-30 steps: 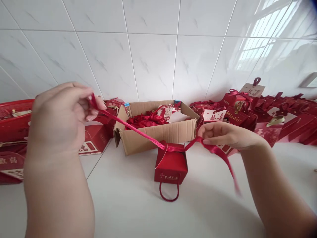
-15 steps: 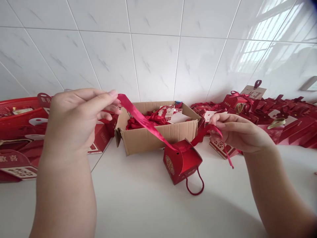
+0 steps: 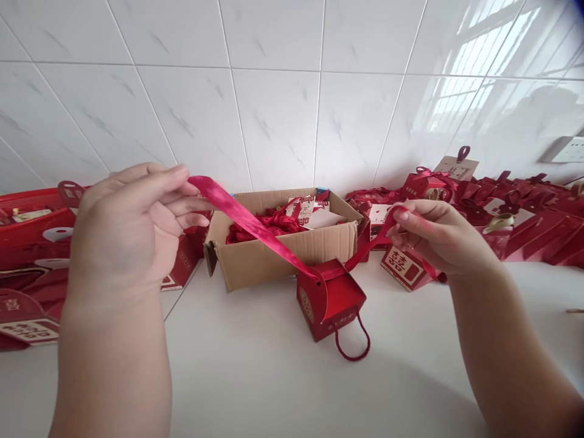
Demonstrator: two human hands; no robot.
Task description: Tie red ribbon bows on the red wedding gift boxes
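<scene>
A small red gift box (image 3: 335, 304) with a cord loop handle stands on the white counter, turned at an angle. A red ribbon (image 3: 255, 228) runs through its top. My left hand (image 3: 132, 228) pinches one end of the ribbon, raised up and to the left of the box. My right hand (image 3: 438, 234) pinches the other end to the right of the box, and the loose tail hangs under that hand. Both stretches of ribbon are pulled taut from the box.
An open cardboard box (image 3: 283, 246) with red ribbons and cards stands behind the gift box against the tiled wall. Several red gift boxes and tags (image 3: 502, 213) crowd the right. A red basket (image 3: 31, 225) and more red boxes lie left. A wall socket (image 3: 566, 149) is far right.
The gift box has turned and shifted right, its handle swinging to the side. My left hand moved its ribbon end rightward, and my right hand rose and gathered the hanging tail.
</scene>
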